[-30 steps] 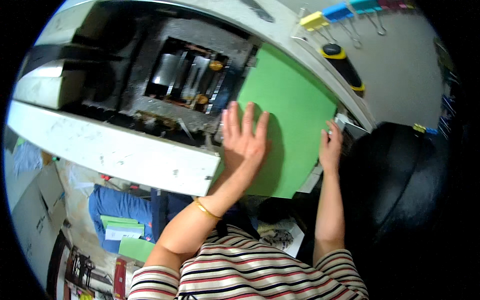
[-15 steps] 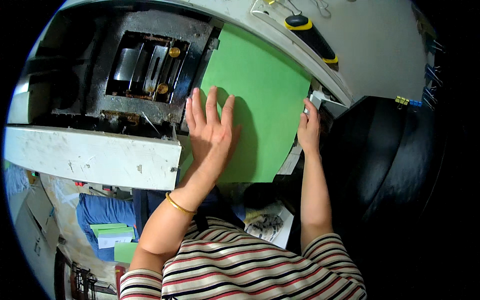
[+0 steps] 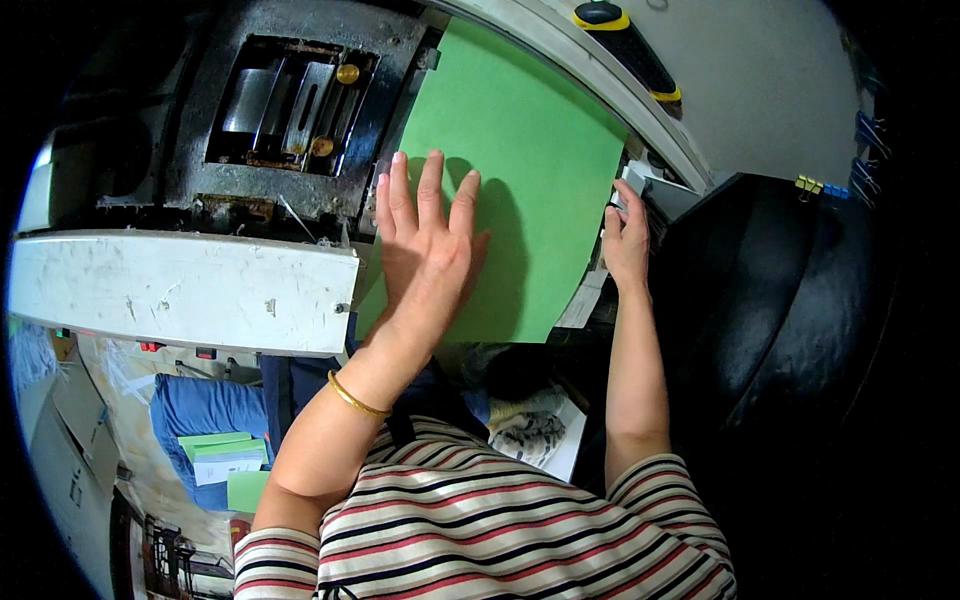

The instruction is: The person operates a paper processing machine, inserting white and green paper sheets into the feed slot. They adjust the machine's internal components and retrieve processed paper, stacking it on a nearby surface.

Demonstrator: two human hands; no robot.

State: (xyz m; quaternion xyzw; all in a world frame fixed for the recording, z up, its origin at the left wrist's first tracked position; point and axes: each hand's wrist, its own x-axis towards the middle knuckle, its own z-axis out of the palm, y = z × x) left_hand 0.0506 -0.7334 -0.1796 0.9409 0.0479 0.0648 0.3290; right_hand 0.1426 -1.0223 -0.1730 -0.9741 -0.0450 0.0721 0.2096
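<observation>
Fingers of my left hand (image 3: pixel 425 235) are spread and lie flat on a large green sheet (image 3: pixel 515 120), near its left edge beside the dark metal bed of a machine (image 3: pixel 190 180), which has a recessed opening with rollers and two brass knobs. My right hand (image 3: pixel 625 235) is at the sheet's right edge, fingers curled beside a small pale fitting (image 3: pixel 660 185); what exactly they grip is hidden.
A white machine rail (image 3: pixel 180 285) runs along the near left. Beyond the top rail lie a black-yellow tool (image 3: pixel 625 50) and binder clips (image 3: pixel 868 150). A black padded surface (image 3: pixel 760 300) stands at right. Below left are a blue cushion-like bundle (image 3: pixel 205 400) and green papers (image 3: pixel 245 490).
The whole view has shifted, putting the machine, sheet and both hands higher and further left in the picture. Both hands keep much the same places on the sheet's edges.
</observation>
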